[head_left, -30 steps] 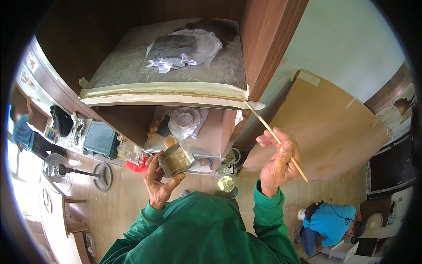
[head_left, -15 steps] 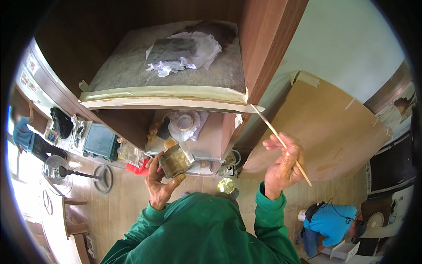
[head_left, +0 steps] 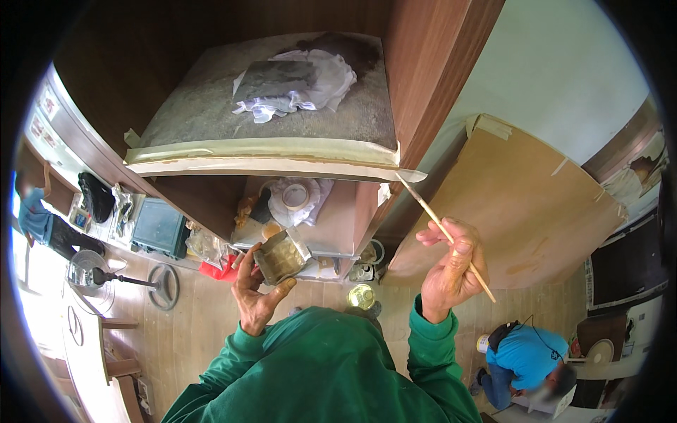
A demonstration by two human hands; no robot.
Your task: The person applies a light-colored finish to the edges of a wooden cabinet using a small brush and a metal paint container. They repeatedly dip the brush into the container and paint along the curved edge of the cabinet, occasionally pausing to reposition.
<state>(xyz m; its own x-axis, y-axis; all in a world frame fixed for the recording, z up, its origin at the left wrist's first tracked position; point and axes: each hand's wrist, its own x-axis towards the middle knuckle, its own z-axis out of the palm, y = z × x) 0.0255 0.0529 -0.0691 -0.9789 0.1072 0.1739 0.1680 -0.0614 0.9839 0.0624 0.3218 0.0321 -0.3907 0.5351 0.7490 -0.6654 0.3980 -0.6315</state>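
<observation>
Left hand (head_left: 255, 299) holds a small tin (head_left: 279, 257), perhaps paint; right hand (head_left: 450, 271) a brush (head_left: 438, 227).

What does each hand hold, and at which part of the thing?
The left hand holds a small open can from below and around its side. The right hand grips a thin wooden stick along its lower half.
</observation>
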